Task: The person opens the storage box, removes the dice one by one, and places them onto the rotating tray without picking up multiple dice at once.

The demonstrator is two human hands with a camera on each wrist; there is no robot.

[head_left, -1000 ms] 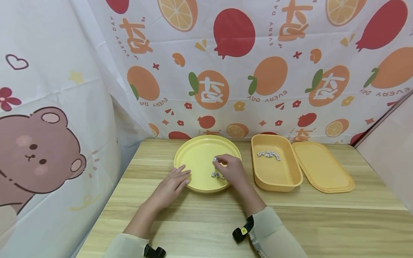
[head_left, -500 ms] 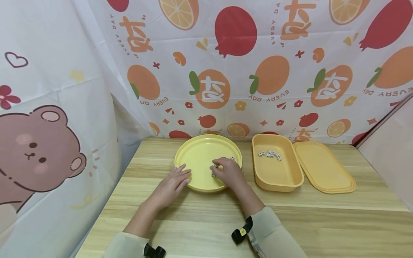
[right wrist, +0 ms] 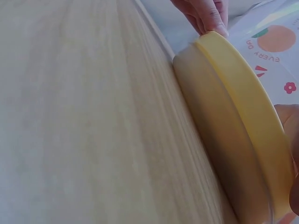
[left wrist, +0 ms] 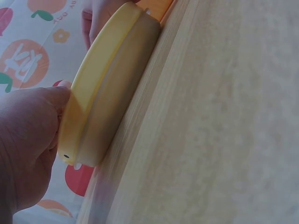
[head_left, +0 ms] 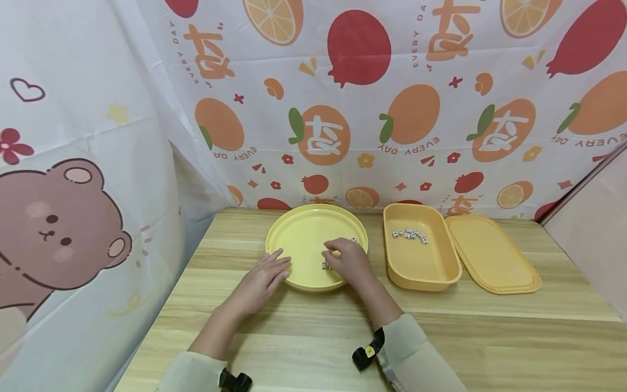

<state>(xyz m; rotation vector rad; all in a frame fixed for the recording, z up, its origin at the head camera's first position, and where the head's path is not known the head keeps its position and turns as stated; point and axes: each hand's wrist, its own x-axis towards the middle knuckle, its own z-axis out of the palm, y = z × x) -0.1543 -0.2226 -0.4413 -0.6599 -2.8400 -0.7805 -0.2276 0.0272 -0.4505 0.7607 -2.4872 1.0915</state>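
A round yellow tray [head_left: 299, 239] lies on the wooden table in the head view. My left hand [head_left: 262, 280] rests on its left front rim with fingers extended. Over the tray's right half, my right hand [head_left: 350, 262] pinches a small white die between thumb and forefinger, mostly covered by the fingertips. Other white dice [head_left: 325, 265] sit just below those fingertips, partly hidden by the hand. Behind the knuckles, near the right rim, lies another die [head_left: 354, 239]. Both wrist views show the tray's side wall [left wrist: 100, 88] and none of the dice.
Right of the tray stands a deep orange-yellow box [head_left: 423, 269] with several dice [head_left: 409, 234] inside, toward its back. A matching flat lid [head_left: 492, 256] lies against the box's right side. A printed cloth [head_left: 362, 49] hangs behind the table [head_left: 294, 337].
My right hand has come slightly down toward the dice on the tray, uncovering a die near the right rim, then stayed nearly in place. The left hand has kept still.
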